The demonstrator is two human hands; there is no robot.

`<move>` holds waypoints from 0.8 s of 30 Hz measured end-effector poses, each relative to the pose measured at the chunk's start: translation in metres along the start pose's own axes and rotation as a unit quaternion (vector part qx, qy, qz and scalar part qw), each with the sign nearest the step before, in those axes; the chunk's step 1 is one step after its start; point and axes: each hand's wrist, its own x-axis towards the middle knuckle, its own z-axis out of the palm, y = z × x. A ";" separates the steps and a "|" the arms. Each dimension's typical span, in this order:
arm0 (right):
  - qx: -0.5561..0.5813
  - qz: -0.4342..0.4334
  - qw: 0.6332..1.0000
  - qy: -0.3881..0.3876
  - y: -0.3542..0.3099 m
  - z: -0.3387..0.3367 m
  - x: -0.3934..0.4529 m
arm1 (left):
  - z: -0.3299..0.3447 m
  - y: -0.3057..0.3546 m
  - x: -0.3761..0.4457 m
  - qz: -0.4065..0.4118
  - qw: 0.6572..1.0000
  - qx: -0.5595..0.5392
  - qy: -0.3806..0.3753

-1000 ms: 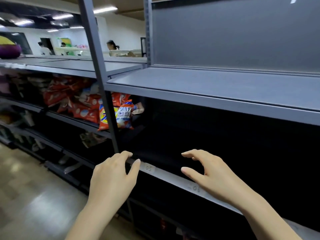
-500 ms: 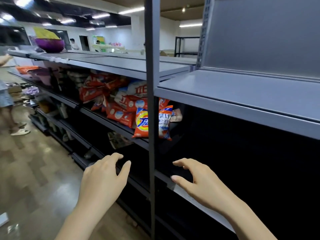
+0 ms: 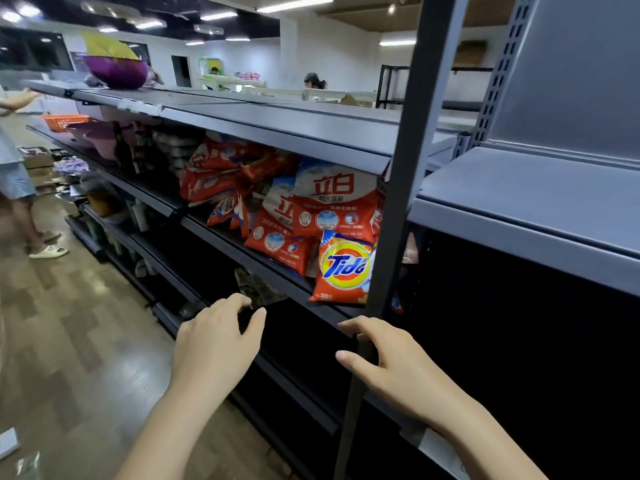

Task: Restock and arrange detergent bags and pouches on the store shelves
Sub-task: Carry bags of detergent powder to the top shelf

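Two hands: both are held out empty before the shelving, the left hand (image 3: pixel 216 344) and the right hand (image 3: pixel 391 362) with loosely curved fingers; nothing is held in either grip.
Change: over the last second the view has been swung left, so that the bare dark bay is now left at the right and the stocked bay is brought to the centre; the hands have been kept in the same relaxed pose.
Meaning: attention is judged to have been turned toward the existing stock, so a reach for a bag is likely the next step.
Detergent bags: a Tide bag (image 3: pixel 343 268) is stood at the shelf edge just beside the grey upright post (image 3: pixel 398 202); red-and-white bags (image 3: pixel 334 206) are leaned and heaped behind it.
Materials: glossy, crinkled plastic film is seen on the bags; the middle shelf (image 3: pixel 277 275) is flat painted metal with a lipped front edge.
Surroundings: a purple bowl (image 3: pixel 116 72) is set on the top shelf.
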 end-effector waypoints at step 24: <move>-0.078 0.277 0.944 0.159 -0.079 0.057 0.208 | 0.032 -0.117 0.296 0.170 0.957 -0.011 -0.236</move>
